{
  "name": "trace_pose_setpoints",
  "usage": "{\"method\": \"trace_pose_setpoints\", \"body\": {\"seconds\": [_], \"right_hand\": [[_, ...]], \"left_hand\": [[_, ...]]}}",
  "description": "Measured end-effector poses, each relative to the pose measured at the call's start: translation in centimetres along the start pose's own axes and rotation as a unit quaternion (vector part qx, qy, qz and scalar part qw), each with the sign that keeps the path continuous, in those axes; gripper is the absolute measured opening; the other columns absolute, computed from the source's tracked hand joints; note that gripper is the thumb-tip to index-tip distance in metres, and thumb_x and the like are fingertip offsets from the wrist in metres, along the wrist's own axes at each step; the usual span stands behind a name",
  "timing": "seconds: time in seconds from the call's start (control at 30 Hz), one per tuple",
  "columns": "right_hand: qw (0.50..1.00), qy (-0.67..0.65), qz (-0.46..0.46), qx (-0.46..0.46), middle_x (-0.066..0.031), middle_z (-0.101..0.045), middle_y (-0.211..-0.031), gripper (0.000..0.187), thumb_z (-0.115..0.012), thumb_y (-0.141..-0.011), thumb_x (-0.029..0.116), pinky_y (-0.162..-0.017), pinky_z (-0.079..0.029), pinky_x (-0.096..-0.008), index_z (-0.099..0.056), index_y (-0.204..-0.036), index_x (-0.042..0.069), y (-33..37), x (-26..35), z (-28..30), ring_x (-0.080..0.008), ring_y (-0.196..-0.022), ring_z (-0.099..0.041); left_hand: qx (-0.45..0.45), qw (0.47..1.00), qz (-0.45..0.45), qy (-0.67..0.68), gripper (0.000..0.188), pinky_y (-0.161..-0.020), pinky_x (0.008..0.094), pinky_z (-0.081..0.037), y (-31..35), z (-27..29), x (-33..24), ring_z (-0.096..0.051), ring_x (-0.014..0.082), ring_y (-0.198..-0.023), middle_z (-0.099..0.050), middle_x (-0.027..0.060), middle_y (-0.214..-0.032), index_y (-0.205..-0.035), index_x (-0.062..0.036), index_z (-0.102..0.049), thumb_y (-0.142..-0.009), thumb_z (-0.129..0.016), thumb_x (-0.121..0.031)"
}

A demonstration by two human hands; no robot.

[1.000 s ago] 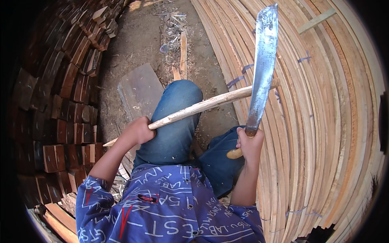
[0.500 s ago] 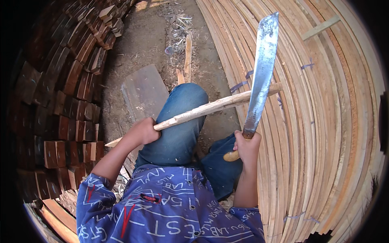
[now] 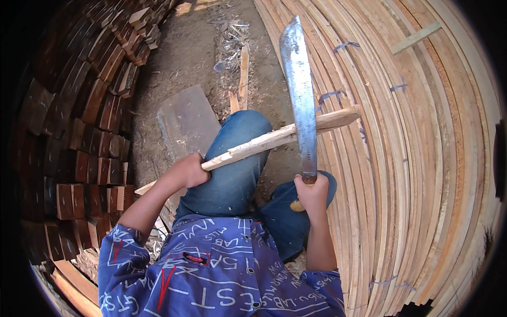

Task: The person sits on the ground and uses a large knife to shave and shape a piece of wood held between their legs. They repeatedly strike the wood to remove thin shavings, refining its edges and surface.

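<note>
My left hand (image 3: 189, 170) is closed round a rough wooden stick (image 3: 248, 149), which slants up to the right across my raised knee. Its pale lower end pokes out behind my left wrist, and its far end reaches over the long timber on the right. In my right hand (image 3: 311, 191) is the wooden handle of a machete (image 3: 300, 79), gripped with the fingers wrapped round it. The long, worn blade points away from me and crosses in front of the stick. Whether blade and stick touch, I cannot tell.
Stacked dark wood blocks (image 3: 79, 164) rise on the left. Long pale timber strips (image 3: 380, 174), some tied with purple bands, fill the right side. A flat grey board (image 3: 188, 119), loose wood pieces (image 3: 244, 76) and shavings lie on the dirt ground ahead.
My right hand has swung the machete to the left, so its blade now crosses the stick nearer my knee. My left hand stays in place, while the stick looks slightly turned.
</note>
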State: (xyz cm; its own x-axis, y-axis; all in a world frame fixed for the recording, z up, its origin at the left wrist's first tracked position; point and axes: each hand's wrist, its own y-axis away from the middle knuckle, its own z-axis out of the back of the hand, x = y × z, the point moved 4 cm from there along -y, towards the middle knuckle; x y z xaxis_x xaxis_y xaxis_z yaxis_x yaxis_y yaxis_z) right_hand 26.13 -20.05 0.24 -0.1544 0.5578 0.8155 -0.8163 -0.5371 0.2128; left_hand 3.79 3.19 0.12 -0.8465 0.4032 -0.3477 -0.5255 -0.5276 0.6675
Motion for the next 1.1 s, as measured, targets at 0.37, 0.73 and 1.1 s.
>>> {"method": "trace_pose_setpoints", "body": {"seconds": [0.37,0.73,1.1], "right_hand": [[0.983,-0.163,-0.075,-0.026,-0.0031,-0.057,-0.056,0.016,-0.069,-0.078,0.007,-0.039,-0.04,-0.0263,-0.059,-0.068,-0.002,-0.6,0.2,2.6,-0.0103,-0.039,-0.051],[0.985,-0.16,-0.053,-0.028,-0.002,-0.051,-0.053,0.021,-0.069,-0.084,0.008,-0.039,-0.04,-0.0245,-0.054,-0.07,0.002,0.3,0.1,2.9,-0.0089,-0.042,-0.05],[0.987,-0.15,-0.059,0.003,-0.0027,-0.054,-0.054,0.02,-0.071,-0.082,0.008,-0.04,-0.039,-0.0254,-0.057,-0.07,0.0,1.8,0.3,2.9,-0.0089,-0.042,-0.051]], "left_hand": [[0.003,1.0,0.01,-0.007,0.041,-0.083,0.044,-0.052,0.0,-0.5,0.1,-0.065,0.0413,-0.091,-0.066,0.0297,-0.091,-0.095,0.0058,-0.068,-0.068,-0.057,-0.024],[0.007,1.0,0.0,-0.006,0.041,-0.083,0.044,-0.052,0.1,-0.4,-0.2,-0.066,0.0409,-0.09,-0.066,0.0293,-0.092,-0.094,0.0065,-0.068,-0.069,-0.056,-0.023],[0.003,1.0,0.012,-0.001,0.041,-0.084,0.0441,-0.051,0.2,-0.7,0.1,-0.065,0.0409,-0.092,-0.066,0.0298,-0.092,-0.093,0.006,-0.068,-0.067,-0.058,-0.024]]}}
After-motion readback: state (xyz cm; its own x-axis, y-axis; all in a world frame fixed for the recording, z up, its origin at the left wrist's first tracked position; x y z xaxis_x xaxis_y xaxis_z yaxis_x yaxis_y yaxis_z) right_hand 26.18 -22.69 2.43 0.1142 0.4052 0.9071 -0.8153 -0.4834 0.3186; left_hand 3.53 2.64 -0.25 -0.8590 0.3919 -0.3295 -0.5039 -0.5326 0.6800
